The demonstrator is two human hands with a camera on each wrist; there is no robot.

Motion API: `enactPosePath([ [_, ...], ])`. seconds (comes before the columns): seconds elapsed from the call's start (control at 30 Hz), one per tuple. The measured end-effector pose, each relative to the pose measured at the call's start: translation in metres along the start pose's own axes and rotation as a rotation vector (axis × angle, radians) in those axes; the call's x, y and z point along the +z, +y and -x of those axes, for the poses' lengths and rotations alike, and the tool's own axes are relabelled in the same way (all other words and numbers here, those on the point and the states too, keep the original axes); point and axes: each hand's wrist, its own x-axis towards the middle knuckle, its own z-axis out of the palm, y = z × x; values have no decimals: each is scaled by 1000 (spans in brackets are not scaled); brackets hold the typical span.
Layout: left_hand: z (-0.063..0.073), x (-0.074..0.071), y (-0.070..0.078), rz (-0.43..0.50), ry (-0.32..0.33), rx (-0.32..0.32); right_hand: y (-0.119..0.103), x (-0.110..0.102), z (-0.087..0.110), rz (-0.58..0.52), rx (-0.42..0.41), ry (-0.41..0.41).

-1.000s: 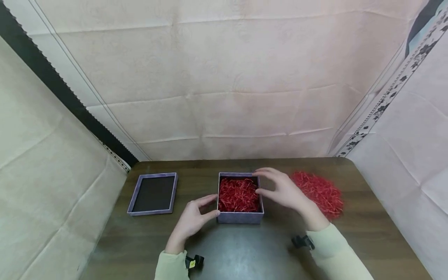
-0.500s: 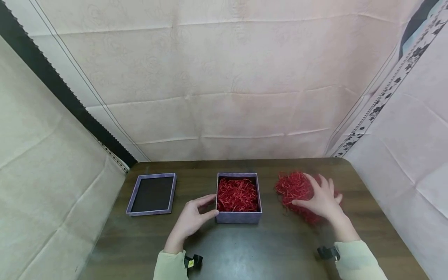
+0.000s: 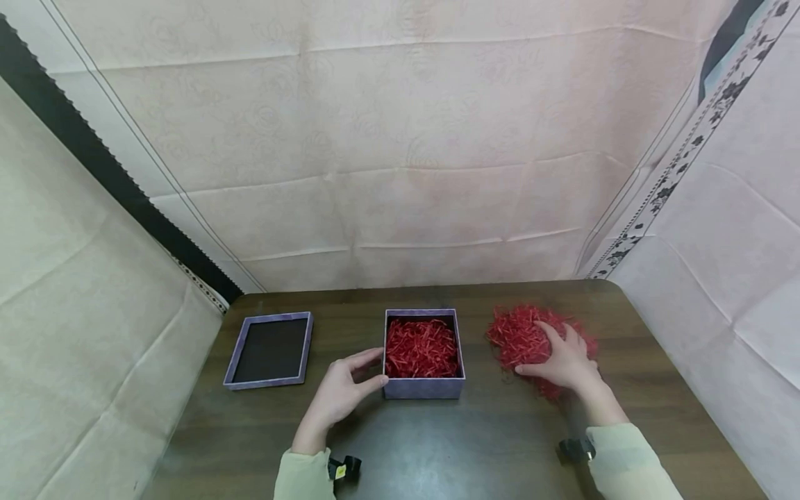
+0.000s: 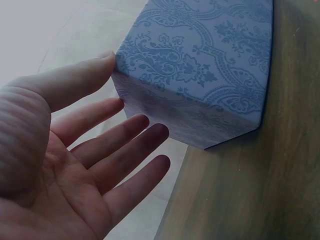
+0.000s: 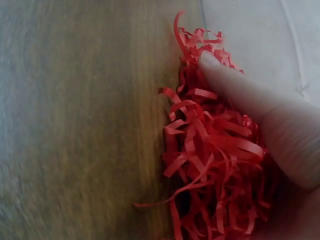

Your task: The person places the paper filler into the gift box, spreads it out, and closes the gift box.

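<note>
An open purple patterned box [image 3: 423,389] stands mid-table in the head view, filled with red paper shreds [image 3: 420,348]. My left hand [image 3: 340,390] rests its thumb and index fingertip at the box's left side. In the left wrist view, the thumb is at the edge of the damask-print box [image 4: 195,60] and the other fingers are extended and spread. On the right, my right hand [image 3: 567,364] lies over a loose pile of red paper shreds [image 3: 517,335], fingers spread on it. The right wrist view has the thumb [image 5: 240,90] lying along the shreds; the other fingers are hidden there.
The box's lid [image 3: 271,351] lies to the left with its black inside up. A dark wooden table [image 3: 400,451] carries everything. Pale cloth walls [image 3: 400,139] enclose the back and both sides.
My right hand has left the box's right rim and gone right onto the pile of shreds, then shifted slightly left. The pile's left edge has spread toward the box. My left hand stays put.
</note>
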Motion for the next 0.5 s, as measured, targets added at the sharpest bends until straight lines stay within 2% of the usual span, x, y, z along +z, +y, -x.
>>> enactPosePath([
  [0.5,1,0,-1,10,-7,7,1,0,-3,-16,-6,20],
])
